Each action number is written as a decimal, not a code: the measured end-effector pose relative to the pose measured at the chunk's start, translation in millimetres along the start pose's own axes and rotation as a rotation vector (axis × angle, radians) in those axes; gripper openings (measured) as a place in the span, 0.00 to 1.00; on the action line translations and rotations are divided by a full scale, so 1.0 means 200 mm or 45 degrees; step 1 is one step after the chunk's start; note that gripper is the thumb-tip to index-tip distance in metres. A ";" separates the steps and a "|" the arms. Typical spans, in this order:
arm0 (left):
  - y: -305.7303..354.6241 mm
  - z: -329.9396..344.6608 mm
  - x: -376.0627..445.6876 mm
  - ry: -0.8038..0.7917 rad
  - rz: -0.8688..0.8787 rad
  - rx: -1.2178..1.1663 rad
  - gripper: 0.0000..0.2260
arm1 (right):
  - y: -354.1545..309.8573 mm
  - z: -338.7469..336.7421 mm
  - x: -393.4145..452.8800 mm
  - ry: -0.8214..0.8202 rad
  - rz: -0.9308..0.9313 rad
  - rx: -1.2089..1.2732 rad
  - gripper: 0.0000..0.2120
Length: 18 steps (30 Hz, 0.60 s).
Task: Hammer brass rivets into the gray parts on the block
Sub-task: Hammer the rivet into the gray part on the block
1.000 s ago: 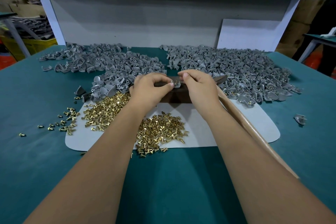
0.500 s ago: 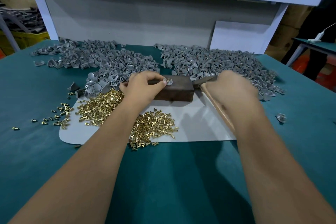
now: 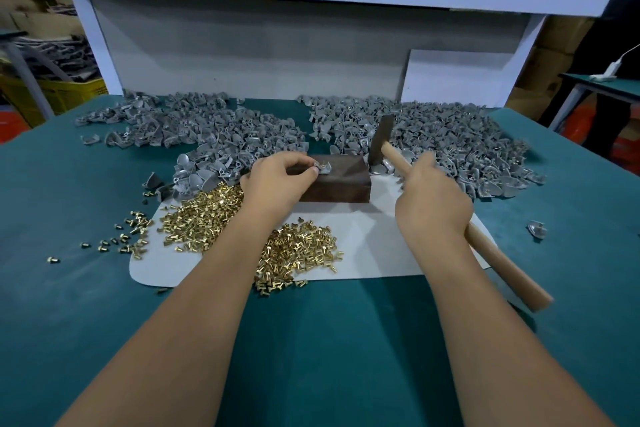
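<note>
Around block (image 3: pixel 334 180), gray parts (image 3: pixel 446 139) behind, rivets (image 3: pixel 298 250) in front, hammer (image 3: pixel 408 166) raised.

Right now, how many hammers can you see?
1. The hammer is gripped in the right hand, its head raised right of the block. Others could hide under the gray piles.

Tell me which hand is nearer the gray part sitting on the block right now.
Left. The left hand pinches the gray part on the block; the right hand grips the hammer off to the block's right.
</note>
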<state>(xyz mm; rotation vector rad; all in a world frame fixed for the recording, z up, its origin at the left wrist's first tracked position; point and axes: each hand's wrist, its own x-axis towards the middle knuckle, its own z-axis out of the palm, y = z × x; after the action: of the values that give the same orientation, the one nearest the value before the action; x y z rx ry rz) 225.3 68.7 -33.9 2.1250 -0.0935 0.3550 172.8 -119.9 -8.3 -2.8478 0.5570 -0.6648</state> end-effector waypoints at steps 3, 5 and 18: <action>0.00 0.00 0.00 0.014 -0.030 -0.021 0.10 | -0.02 -0.04 -0.02 0.162 -0.152 0.112 0.07; 0.00 0.00 0.01 -0.003 -0.022 -0.039 0.11 | -0.05 -0.07 -0.05 0.214 -0.270 0.133 0.14; -0.03 0.02 0.04 -0.024 -0.015 -0.171 0.06 | -0.09 -0.11 -0.10 0.178 -0.322 0.084 0.26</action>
<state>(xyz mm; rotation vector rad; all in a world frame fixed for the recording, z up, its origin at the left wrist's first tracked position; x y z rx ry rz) 235.4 69.2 -39.5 1.9957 -0.1122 0.3130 153.2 -96.8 7.6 -2.8503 0.1889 -0.9113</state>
